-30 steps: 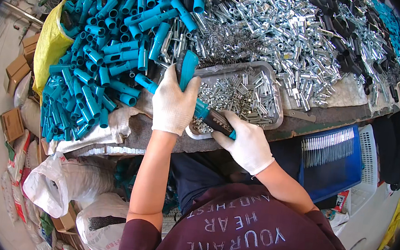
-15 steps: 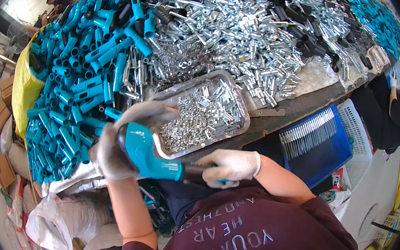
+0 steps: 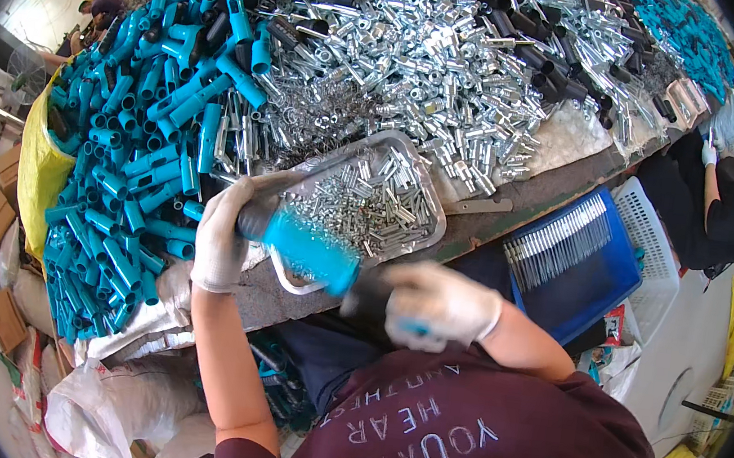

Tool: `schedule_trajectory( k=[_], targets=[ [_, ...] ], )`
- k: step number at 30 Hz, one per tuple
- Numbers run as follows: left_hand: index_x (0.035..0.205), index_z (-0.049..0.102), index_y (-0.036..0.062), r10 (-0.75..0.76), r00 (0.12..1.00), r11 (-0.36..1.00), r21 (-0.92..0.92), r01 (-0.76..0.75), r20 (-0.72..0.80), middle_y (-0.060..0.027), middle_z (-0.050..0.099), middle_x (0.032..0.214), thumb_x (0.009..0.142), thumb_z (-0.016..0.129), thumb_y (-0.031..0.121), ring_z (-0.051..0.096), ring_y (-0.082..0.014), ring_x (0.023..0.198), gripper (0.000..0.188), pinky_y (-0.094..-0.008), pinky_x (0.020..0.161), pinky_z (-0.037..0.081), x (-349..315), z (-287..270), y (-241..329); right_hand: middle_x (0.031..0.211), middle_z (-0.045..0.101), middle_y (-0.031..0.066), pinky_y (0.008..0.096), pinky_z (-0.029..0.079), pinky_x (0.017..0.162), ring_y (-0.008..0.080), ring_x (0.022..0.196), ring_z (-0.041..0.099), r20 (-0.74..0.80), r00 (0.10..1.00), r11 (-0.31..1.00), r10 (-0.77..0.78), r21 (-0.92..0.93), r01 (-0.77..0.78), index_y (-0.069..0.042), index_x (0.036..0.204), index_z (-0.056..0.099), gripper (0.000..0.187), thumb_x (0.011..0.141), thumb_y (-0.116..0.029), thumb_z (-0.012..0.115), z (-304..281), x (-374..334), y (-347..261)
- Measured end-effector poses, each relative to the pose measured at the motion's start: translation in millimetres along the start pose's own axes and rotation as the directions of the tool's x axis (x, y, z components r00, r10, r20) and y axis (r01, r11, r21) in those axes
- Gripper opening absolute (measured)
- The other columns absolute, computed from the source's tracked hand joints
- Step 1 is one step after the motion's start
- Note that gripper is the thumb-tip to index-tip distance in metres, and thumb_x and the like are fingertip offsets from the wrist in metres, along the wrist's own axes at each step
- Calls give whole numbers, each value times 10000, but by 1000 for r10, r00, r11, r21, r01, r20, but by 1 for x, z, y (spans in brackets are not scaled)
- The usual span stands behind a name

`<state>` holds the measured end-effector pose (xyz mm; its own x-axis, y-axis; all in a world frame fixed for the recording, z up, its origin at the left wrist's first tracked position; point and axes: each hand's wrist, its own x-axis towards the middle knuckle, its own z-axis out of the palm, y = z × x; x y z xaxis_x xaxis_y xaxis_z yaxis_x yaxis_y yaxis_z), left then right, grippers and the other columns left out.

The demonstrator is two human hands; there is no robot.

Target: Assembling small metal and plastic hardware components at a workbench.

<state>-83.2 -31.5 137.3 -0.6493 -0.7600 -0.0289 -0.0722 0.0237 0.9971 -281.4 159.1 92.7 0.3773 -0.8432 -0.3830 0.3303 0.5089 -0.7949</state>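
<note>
My left hand (image 3: 231,230), in a white glove, is closed round the dark end of a teal-and-black handle-shaped housing (image 3: 314,255). The housing slants down to the right over the near side of a tray (image 3: 437,223) of small metal pins and sleeves. At its other end, my gloved right hand (image 3: 447,309) grips the black tubular part (image 3: 369,294). Motion smears the right fingers and that black part. A small bit of teal shows under the right hand; what it belongs to is unclear.
Teal housings (image 3: 144,158) heap up on the left in front of a yellow sack (image 3: 33,164). Metal fittings (image 3: 457,76) and black sleeves pile behind the tray. A knife (image 3: 478,206) lies at the table edge. Right stand a blue bin (image 3: 559,292) with metal rods and a seated person (image 3: 726,216).
The housing has moved up over the tray and turned, its rounded end now less visible. My left hand has risen with it; the right hand has shifted slightly right.
</note>
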Motion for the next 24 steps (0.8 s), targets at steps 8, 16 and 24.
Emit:
schedule_trajectory(
  k=[8,16,24],
  targets=[
    [1272,548,-149,36,999,999,-9,-36,0,-230,599,1290,1024,337,273,565,-282,1221,533,-367,1090,370,7,10,8,667,528,1,208,335,396,56,478,463,-42,997,993,-66,94,70,-81,1015,544,231,994,-308,508,-13,-3,-1],
    [1251,552,-159,84,995,992,85,-88,50,-264,608,1261,1006,355,291,591,-297,1179,549,-370,1077,386,6,30,35,640,498,-4,222,340,389,65,475,461,12,990,964,-142,229,135,-51,1151,557,299,992,-301,513,-28,-6,5],
    [1193,656,-60,-68,982,927,353,129,-178,-170,658,1220,966,554,196,576,-206,1174,357,-307,1033,397,21,52,44,636,444,-5,219,270,356,58,435,377,-189,977,946,-94,288,146,-114,1119,518,344,981,-430,521,-40,-6,11]
  ],
)
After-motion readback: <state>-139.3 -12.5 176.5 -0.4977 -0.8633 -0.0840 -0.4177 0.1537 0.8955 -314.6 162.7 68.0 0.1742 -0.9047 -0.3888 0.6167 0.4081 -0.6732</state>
